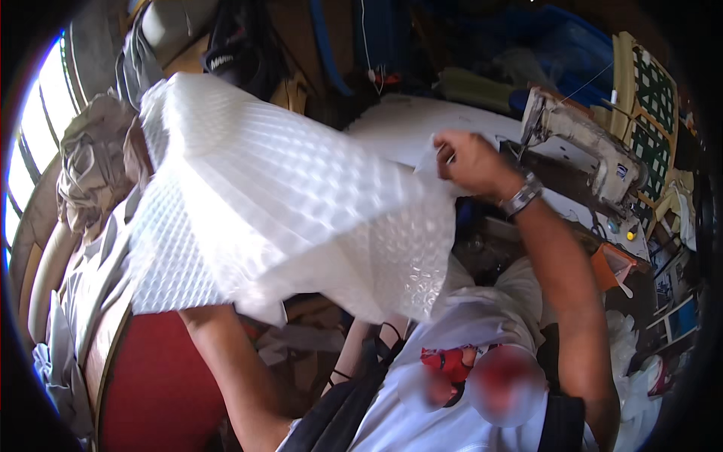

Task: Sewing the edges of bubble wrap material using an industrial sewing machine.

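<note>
White padded fabric (286, 203), a large quilted sheet with a bubbled texture, is lifted in the air in front of the person and spreads from the left of the scene to the middle. On the far left, crumpled grey cloth (90, 173) hangs over a curved chair back (34, 248), just beside the sheet's left edge. The left hand is hidden under the sheet, with only the forearm showing below, so I cannot tell how its grip stands. The sheet's near edge droops over a red seat (162, 377) and the person's lap. To the right, the right hand (471, 162) pinches the sheet's far right corner, fingers pressed together on the fabric, a metal watch (522, 197) on the wrist. Further right stands a worn sewing machine (587, 151) on its tabletop (422, 124), where white material already lies. By my judgement the sheet is raised and being spread or turned but not yet laid at the machine. Open room is scant: clutter crowds the right, so the freest space lies above the lap.
</note>
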`<action>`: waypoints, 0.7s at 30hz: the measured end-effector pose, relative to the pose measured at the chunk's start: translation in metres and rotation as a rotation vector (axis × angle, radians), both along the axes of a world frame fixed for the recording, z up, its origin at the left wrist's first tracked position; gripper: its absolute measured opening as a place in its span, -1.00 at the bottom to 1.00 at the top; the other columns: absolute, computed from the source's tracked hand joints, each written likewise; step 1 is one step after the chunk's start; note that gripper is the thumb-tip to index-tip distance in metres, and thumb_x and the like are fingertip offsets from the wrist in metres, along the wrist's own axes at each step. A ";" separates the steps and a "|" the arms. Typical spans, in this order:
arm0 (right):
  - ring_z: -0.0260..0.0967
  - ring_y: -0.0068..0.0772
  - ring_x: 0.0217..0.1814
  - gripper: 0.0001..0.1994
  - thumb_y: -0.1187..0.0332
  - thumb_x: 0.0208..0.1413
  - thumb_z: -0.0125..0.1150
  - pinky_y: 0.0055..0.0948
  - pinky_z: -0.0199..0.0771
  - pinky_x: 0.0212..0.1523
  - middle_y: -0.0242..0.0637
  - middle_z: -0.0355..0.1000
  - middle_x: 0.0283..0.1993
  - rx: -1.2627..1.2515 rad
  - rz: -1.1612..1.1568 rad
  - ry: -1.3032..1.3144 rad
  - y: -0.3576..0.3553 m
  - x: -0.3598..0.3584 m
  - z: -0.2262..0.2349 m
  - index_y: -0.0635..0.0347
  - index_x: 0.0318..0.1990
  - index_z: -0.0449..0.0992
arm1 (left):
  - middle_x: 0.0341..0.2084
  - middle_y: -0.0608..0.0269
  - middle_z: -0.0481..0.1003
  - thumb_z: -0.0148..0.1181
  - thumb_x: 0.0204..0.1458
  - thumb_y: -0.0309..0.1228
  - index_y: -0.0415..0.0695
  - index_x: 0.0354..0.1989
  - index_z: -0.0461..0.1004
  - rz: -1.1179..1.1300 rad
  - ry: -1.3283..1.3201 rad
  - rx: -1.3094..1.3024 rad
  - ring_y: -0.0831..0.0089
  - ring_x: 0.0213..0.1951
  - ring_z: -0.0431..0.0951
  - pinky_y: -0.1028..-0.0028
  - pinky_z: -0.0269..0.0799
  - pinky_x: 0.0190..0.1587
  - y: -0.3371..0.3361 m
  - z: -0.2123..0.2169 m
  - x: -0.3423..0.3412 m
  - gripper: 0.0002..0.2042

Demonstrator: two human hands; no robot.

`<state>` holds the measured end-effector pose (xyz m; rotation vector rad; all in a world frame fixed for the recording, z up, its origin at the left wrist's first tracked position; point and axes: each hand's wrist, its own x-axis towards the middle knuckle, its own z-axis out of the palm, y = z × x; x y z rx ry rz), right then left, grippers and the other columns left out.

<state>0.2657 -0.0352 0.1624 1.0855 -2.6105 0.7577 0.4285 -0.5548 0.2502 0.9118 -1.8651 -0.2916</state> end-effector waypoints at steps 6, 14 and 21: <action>0.47 -0.36 0.10 -0.08 0.20 0.03 0.55 -0.33 0.55 0.02 -0.09 0.46 0.21 0.052 0.039 -0.627 -0.016 -0.001 0.021 0.20 0.49 0.12 | 0.07 -0.02 0.58 -0.02 0.26 0.14 -0.01 0.17 0.55 -0.080 -0.258 -0.033 -0.04 0.06 0.60 0.03 0.48 0.11 0.017 -0.060 -0.144 -0.44; 0.04 0.11 0.57 0.30 -0.06 -0.25 0.65 0.01 0.19 0.46 0.19 0.01 0.54 0.451 0.319 0.056 -0.091 0.031 -0.056 0.33 0.53 -0.12 | 0.05 0.00 0.59 0.01 0.18 0.21 0.05 0.11 0.61 -0.039 -0.316 -0.033 -0.03 0.09 0.59 0.06 0.47 0.15 -0.014 -0.077 -0.157 -0.43; 0.24 0.17 0.43 0.01 0.32 -0.11 0.46 0.02 0.36 0.32 0.08 0.16 0.48 0.286 0.005 0.539 -0.130 -0.011 -0.151 0.23 0.51 0.01 | -0.09 -0.13 0.62 0.04 0.18 0.19 0.01 0.06 0.63 -0.171 -0.259 -0.119 -0.09 -0.01 0.62 0.06 0.48 0.07 -0.029 -0.075 -0.179 -0.44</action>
